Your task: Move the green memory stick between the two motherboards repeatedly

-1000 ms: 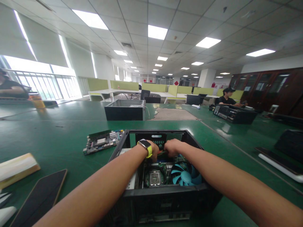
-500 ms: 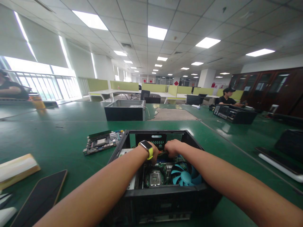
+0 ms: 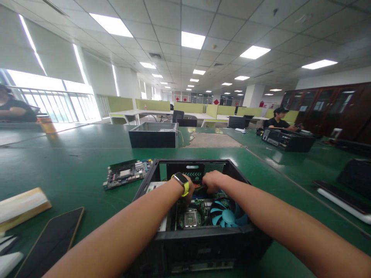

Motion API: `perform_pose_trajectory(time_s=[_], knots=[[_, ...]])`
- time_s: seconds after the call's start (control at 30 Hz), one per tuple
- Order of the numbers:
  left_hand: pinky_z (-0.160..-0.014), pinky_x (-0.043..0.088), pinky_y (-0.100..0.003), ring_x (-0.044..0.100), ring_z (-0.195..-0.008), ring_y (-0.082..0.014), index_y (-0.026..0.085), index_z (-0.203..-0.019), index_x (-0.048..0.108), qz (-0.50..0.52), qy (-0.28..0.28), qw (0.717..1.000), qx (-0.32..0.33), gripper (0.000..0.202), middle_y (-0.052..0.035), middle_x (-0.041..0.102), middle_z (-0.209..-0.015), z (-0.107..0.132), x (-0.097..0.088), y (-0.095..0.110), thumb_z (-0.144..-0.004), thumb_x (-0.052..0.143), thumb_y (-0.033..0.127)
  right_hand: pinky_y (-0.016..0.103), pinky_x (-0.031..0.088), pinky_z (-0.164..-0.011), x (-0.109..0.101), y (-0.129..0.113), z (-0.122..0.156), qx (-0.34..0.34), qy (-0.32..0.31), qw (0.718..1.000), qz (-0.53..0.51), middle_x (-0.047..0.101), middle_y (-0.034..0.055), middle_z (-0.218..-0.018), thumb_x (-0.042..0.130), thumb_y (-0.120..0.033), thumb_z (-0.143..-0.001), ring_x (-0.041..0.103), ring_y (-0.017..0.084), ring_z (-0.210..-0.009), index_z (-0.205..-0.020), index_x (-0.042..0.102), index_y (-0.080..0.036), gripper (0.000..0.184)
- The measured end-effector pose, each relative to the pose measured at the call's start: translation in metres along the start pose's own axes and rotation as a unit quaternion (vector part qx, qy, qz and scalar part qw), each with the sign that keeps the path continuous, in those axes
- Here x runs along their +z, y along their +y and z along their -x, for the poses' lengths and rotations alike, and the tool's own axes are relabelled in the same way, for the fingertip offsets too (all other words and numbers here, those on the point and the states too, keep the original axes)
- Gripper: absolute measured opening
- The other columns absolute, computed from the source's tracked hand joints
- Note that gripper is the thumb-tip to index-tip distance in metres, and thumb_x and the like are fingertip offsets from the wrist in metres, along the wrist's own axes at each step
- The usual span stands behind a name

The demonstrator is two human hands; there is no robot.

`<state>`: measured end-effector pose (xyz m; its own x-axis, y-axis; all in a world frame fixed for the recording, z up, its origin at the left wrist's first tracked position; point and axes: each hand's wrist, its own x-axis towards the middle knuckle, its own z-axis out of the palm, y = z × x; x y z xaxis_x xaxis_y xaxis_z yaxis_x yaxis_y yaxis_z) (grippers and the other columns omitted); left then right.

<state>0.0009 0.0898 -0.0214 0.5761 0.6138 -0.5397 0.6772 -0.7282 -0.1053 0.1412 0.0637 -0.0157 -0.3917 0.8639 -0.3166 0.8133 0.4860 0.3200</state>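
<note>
Both my hands reach down into an open black computer case (image 3: 199, 243) on the green table. My left hand (image 3: 190, 190), with a yellow-strapped watch on the wrist, and my right hand (image 3: 211, 181) are closed side by side over something small near the case's far wall. What they hold is hidden by the fingers. Inside the case a motherboard with an empty CPU socket (image 3: 189, 218) and a blue fan (image 3: 226, 214) lie just this side of my hands.
A loose circuit board (image 3: 126, 172) lies left of the case. A dark panel (image 3: 49, 243) and a tan box (image 3: 23, 206) sit near left. Another open case (image 3: 153, 135) stands farther back. People sit at the far right (image 3: 278, 119) and far left (image 3: 13, 108).
My left wrist has shifted slightly to the right, closer to my right hand. Both hands stay inside the case at the same spot.
</note>
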Motion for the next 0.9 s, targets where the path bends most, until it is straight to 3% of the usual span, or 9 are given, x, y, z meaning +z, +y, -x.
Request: perform_pose_trajectory(time_s=[0.1, 0.23, 0.4, 0.53, 0.6, 0.7, 0.8, 0.83, 0.9], knots=[[-0.067, 0.050, -0.028, 0.063, -0.074, -0.0225, 0.020, -0.078, 0.073, -0.025, -0.081, 0.996, -0.016, 0.046, -0.0062, 0.071, -0.088, 0.003, -0.004, 0.001, -0.037, 0.078, 0.042, 0.031, 0.046, -0.065, -0.002, 0.004, 0.001, 0.002, 0.017, 1.000, -0.015, 0.067, 0.0081, -0.093, 0.063, -0.054, -0.059, 0.062, 0.026, -0.085, -0.090, 0.068, -0.024, 0.044], [-0.065, 0.049, -0.027, 0.062, -0.076, -0.0212, 0.022, -0.084, 0.072, 0.004, -0.103, 0.995, -0.005, 0.049, -0.0042, 0.070, -0.095, 0.013, -0.013, 0.005, -0.039, 0.077, 0.043, 0.029, 0.044, -0.062, -0.004, 0.010, 0.002, 0.011, 0.031, 0.999, -0.043, 0.067, 0.0080, -0.090, 0.056, -0.066, -0.059, 0.062, 0.025, -0.083, -0.088, 0.068, -0.024, 0.053], [-0.066, 0.047, -0.027, 0.060, -0.076, -0.0192, 0.019, -0.091, 0.070, 0.051, -0.032, 0.998, 0.008, 0.044, -0.0049, 0.070, -0.091, 0.050, -0.043, 0.003, -0.056, 0.068, 0.046, 0.026, 0.041, -0.058, -0.005, 0.013, 0.004, 0.032, 0.062, 0.994, -0.082, 0.067, 0.0076, -0.087, 0.053, -0.056, -0.068, 0.062, 0.022, -0.078, -0.090, 0.068, -0.024, 0.042], [-0.063, 0.044, -0.024, 0.060, -0.079, -0.0164, 0.019, -0.096, 0.067, 0.215, 0.052, 0.973, 0.065, 0.043, -0.0053, 0.069, -0.090, 0.095, -0.068, -0.025, -0.070, 0.054, 0.050, 0.023, 0.039, -0.058, -0.013, 0.011, 0.010, 0.028, 0.127, 0.977, -0.167, 0.067, 0.0067, -0.077, 0.047, -0.038, -0.076, 0.060, 0.017, -0.071, -0.083, 0.069, -0.019, 0.030], [-0.063, 0.044, -0.024, 0.060, -0.080, -0.0159, 0.019, -0.101, 0.064, 0.302, 0.132, 0.940, 0.084, 0.047, -0.0058, 0.068, -0.094, 0.112, -0.070, -0.050, -0.072, 0.050, 0.053, 0.022, 0.038, -0.058, -0.023, 0.007, 0.014, 0.028, 0.184, 0.945, -0.268, 0.064, 0.0056, -0.066, 0.041, -0.035, -0.080, 0.058, 0.014, -0.063, -0.075, 0.068, -0.015, 0.034], [-0.067, 0.045, -0.026, 0.060, -0.083, -0.0167, 0.016, -0.105, 0.061, 0.354, 0.287, 0.889, 0.047, 0.051, -0.0072, 0.067, -0.096, 0.124, -0.052, -0.097, -0.073, 0.049, 0.054, 0.021, 0.039, -0.056, -0.048, -0.005, 0.021, 0.026, 0.284, 0.835, -0.471, 0.057, 0.0035, -0.057, 0.031, -0.033, -0.085, 0.053, 0.011, -0.056, -0.065, 0.064, -0.012, 0.044], [-0.078, 0.044, -0.029, 0.058, -0.089, -0.0182, 0.014, -0.105, 0.061, 0.342, 0.409, 0.844, -0.055, 0.051, -0.0082, 0.066, -0.100, 0.121, -0.011, -0.149, -0.073, 0.051, 0.051, 0.020, 0.037, -0.050, -0.079, -0.031, 0.039, -0.010, 0.347, 0.713, -0.609, 0.049, -0.0001, -0.050, 0.021, -0.034, -0.090, 0.046, 0.009, -0.048, -0.067, 0.063, -0.012, 0.053], [-0.083, 0.043, -0.030, 0.057, -0.092, -0.0190, 0.012, -0.106, 0.060, 0.333, 0.429, 0.835, -0.087, 0.051, -0.0093, 0.064, -0.105, 0.118, 0.007, -0.166, -0.073, 0.051, 0.050, 0.020, 0.036, -0.047, -0.088, -0.044, 0.049, -0.035, 0.357, 0.692, -0.626, 0.045, -0.0019, -0.047, 0.018, -0.036, -0.091, 0.042, 0.008, -0.045, -0.071, 0.063, -0.012, 0.055], [-0.088, 0.041, -0.033, 0.055, -0.097, -0.0216, 0.008, -0.114, 0.055, 0.322, 0.443, 0.822, -0.159, 0.059, -0.0126, 0.061, -0.113, 0.112, 0.045, -0.194, -0.072, 0.050, 0.050, 0.020, 0.034, -0.044, -0.104, -0.073, 0.071, -0.108, 0.369, 0.688, -0.615, 0.041, -0.0044, -0.045, 0.013, -0.040, -0.093, 0.037, 0.008, -0.040, -0.081, 0.063, -0.014, 0.058]])
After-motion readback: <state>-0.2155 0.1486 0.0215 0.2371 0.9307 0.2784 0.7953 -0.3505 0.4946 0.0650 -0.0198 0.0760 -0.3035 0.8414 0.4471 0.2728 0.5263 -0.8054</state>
